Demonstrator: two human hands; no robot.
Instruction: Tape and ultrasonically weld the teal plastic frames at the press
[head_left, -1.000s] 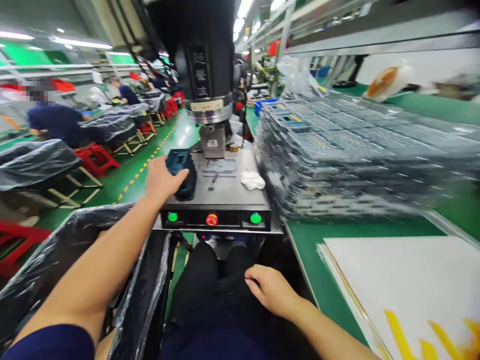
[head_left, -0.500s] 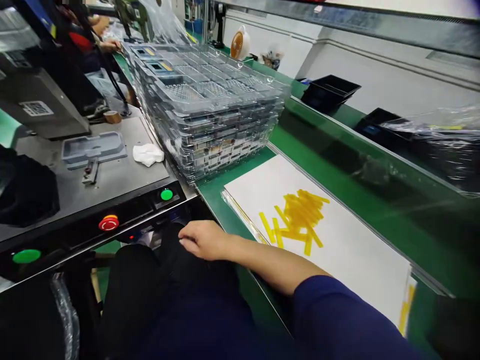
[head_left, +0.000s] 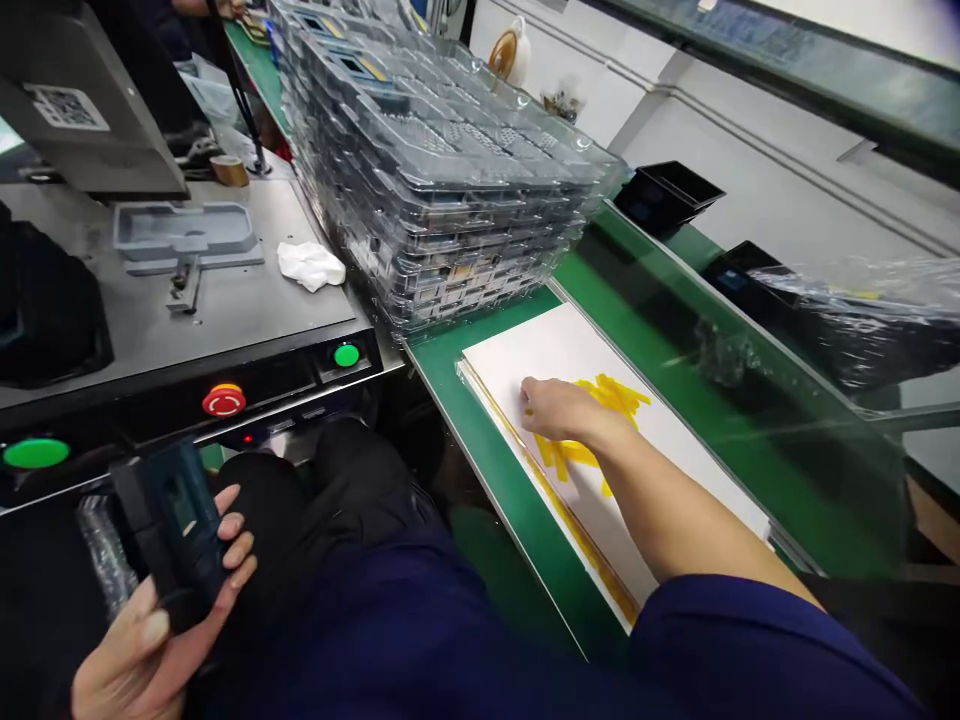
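Note:
Low at the left, my left hand (head_left: 161, 640) is wrapped round a dark plastic housing (head_left: 180, 525) with a rectangular recess in its face. My right hand (head_left: 559, 408) reaches over a stack of white sheets (head_left: 525, 335), fingers curled together at the near end of a pile of yellow strips (head_left: 616, 398). The strips look like short pieces of tape or film, loosely heaped. Whether a strip is between my right fingertips is hidden by the hand.
Clear plastic trays (head_left: 480, 190) stand stacked beyond the sheets. To the left is a machine with a red stop button (head_left: 224, 400), green buttons (head_left: 36, 453), a grey fixture (head_left: 187, 235) and a white crumpled wipe (head_left: 310, 265). Black bins (head_left: 667, 190) line the right side.
My right hand has moved from over my lap to the yellow strips on the sheets. My left hand has come into view with the dark housing. The camera view has shifted.

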